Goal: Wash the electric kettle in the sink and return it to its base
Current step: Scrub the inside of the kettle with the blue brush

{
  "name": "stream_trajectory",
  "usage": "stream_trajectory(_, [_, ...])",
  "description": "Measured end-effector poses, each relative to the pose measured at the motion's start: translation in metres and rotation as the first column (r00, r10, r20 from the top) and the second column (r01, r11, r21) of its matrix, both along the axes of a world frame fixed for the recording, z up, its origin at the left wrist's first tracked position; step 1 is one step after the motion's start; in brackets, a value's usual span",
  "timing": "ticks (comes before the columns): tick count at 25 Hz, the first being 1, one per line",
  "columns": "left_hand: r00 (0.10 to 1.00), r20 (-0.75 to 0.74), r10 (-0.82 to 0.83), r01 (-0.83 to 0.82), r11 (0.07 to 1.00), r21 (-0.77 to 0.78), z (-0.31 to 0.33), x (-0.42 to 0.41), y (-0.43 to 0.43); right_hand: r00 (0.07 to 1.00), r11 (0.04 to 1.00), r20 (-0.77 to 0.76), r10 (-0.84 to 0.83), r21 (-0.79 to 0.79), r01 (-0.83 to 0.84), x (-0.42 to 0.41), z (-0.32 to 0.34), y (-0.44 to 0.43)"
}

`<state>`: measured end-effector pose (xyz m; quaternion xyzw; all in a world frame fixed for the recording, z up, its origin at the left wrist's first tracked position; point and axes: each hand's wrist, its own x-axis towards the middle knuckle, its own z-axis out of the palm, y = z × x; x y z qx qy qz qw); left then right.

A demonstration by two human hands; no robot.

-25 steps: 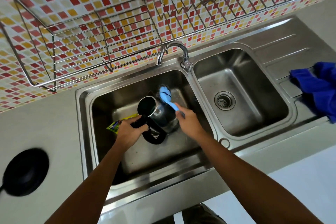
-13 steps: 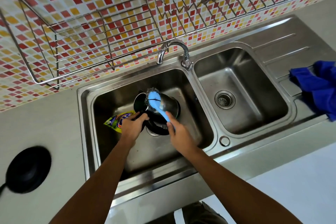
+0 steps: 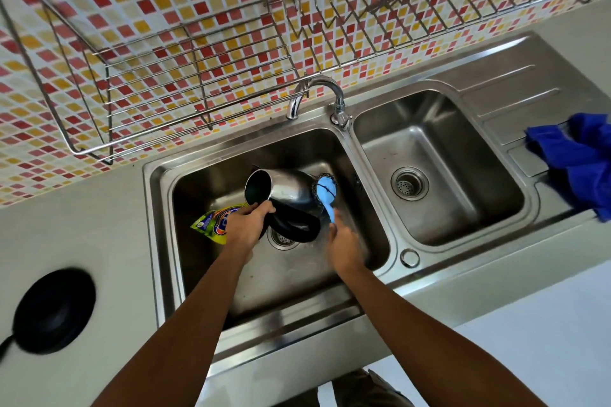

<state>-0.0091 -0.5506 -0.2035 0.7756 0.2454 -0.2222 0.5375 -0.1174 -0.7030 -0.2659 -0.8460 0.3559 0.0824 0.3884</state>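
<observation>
Scrubbing step: left hand (image 3: 246,228) grips the kettle (image 3: 284,190) handle over the sink (image 3: 158,208); right hand (image 3: 344,241) fingers closed on the brush (image 3: 325,193) against the kettle's base end. Next likely rinsing, then the base (image 3: 54,311) left of the sink

A red, yellow and white mosaic-tiled wall (image 3: 139,10) carries wire racks (image 3: 185,76) above a pale grey countertop (image 3: 82,235)

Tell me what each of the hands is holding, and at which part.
The left hand holds the kettle by its black handle, tipped on its side in the sink. The right hand holds the blue brush by its handle's lower end.
</observation>
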Motion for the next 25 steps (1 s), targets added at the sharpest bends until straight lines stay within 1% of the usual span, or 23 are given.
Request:
stream_trajectory(1, [1.000, 0.008, -0.007, 0.007, 1.000, 0.003, 0.001, 0.000, -0.004, 1.000, 1.000, 0.009, -0.002, 0.021, 0.002, 0.000, 0.004, 0.003])
stream_trajectory(2, [1.000, 0.005, 0.003, -0.003, 1.000, 0.001, 0.002, 0.002, -0.008, 0.997, 0.998, 0.076, 0.033, 0.046, -0.036, -0.001, 0.011, 0.011])
stream_trajectory(4, [0.999, -0.022, 0.045, -0.045, 0.999, -0.010, 0.004, 0.006, -0.013, 0.952, 0.979, 0.247, 0.180, 0.048, -0.197, -0.011, 0.022, 0.036])
stream_trajectory(5, [0.998, -0.035, 0.057, -0.058, 0.998, -0.018, 0.005, 0.009, -0.014, 0.929, 0.970, 0.294, 0.225, 0.018, -0.241, -0.015, 0.021, 0.041])
stream_trajectory(6, [0.997, -0.048, 0.060, -0.061, 0.998, -0.025, 0.006, 0.010, -0.013, 0.925, 0.971, 0.301, 0.232, -0.010, -0.240, -0.018, 0.015, 0.039])
stream_trajectory(7, [0.997, -0.053, 0.058, -0.060, 0.998, -0.031, 0.007, 0.011, -0.014, 0.948, 0.981, 0.253, 0.190, -0.009, -0.195, -0.017, 0.007, 0.031])
stream_trajectory(9, [0.997, -0.050, 0.051, -0.052, 0.998, -0.026, 0.008, 0.013, -0.015, 0.997, 0.999, 0.066, 0.031, 0.031, -0.033, -0.009, -0.004, 0.014])
stream_trajectory(10, [0.998, -0.046, 0.040, -0.041, 0.999, -0.020, 0.009, 0.012, -0.018, 1.000, 0.999, 0.017, -0.015, 0.042, 0.014, -0.006, -0.004, 0.010])
stream_trajectory(11, [0.998, -0.046, 0.033, -0.034, 0.999, -0.018, 0.010, 0.012, -0.020, 0.999, 0.998, 0.041, -0.028, 0.058, 0.025, -0.004, 0.000, 0.012])
stream_trajectory(12, [0.998, -0.051, 0.040, -0.041, 0.999, -0.030, 0.011, 0.013, -0.022, 0.994, 0.996, 0.113, 0.002, 0.083, -0.012, -0.003, 0.005, 0.018])
stream_trajectory(14, [0.994, -0.075, 0.077, -0.081, 0.995, -0.052, 0.011, 0.017, -0.021, 0.953, 0.979, 0.265, 0.143, 0.101, -0.175, -0.005, 0.016, 0.035])
stream_trajectory(15, [0.991, -0.093, 0.092, -0.097, 0.994, -0.051, 0.011, 0.018, -0.018, 0.937, 0.973, 0.301, 0.177, 0.088, -0.212, -0.007, 0.013, 0.036])
stream_trajectory(16, [0.988, -0.110, 0.105, -0.111, 0.993, -0.052, 0.010, 0.018, -0.013, 0.940, 0.977, 0.296, 0.170, 0.073, -0.200, -0.009, 0.005, 0.032])
stream_trajectory(17, [0.986, -0.123, 0.114, -0.122, 0.991, -0.063, 0.009, 0.018, -0.011, 0.963, 0.988, 0.244, 0.113, 0.078, -0.135, -0.008, -0.004, 0.024])
stream_trajectory(19, [0.986, -0.138, 0.097, -0.108, 0.991, -0.078, 0.006, 0.017, -0.009, 0.995, 0.994, 0.089, -0.040, 0.106, 0.030, -0.004, -0.015, 0.007])
stream_trajectory(20, [0.987, -0.135, 0.084, -0.095, 0.992, -0.080, 0.005, 0.015, -0.010, 0.995, 0.990, 0.065, -0.075, 0.124, 0.066, -0.002, -0.016, 0.004])
stream_trajectory(21, [0.988, -0.128, 0.082, -0.093, 0.992, -0.085, 0.005, 0.015, -0.013, 0.992, 0.987, 0.105, -0.075, 0.152, 0.059, -0.002, -0.012, 0.008])
stream_trajectory(23, [0.986, -0.128, 0.108, -0.120, 0.989, -0.091, 0.005, 0.016, -0.014, 0.964, 0.977, 0.262, 0.038, 0.194, -0.091, -0.006, 0.002, 0.024])
stream_trajectory(24, [0.984, -0.137, 0.115, -0.128, 0.988, -0.090, 0.005, 0.017, -0.012, 0.945, 0.962, 0.313, 0.089, 0.220, -0.163, -0.010, 0.005, 0.030])
stream_trajectory(25, [0.982, -0.150, 0.111, -0.125, 0.988, -0.089, 0.005, 0.017, -0.010, 0.938, 0.956, 0.331, 0.106, 0.224, -0.188, -0.014, 0.004, 0.030])
